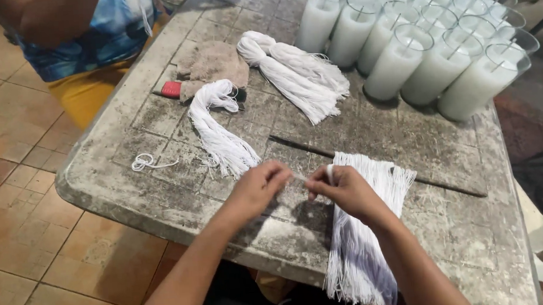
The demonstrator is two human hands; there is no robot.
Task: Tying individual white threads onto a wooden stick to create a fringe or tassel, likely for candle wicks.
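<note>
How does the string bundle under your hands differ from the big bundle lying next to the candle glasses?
The bundle under the hands hangs over the near table edge, strands straight and spread flat; the bundle by the candle glasses lies wholly on the table, knotted at one end and fanning out. The right hand rests on the first and the left hand is beside it; nothing touches the second. Both are white string.

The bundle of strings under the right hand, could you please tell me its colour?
White, seen in the head view: the bundle of strings lies under the right hand.
</note>
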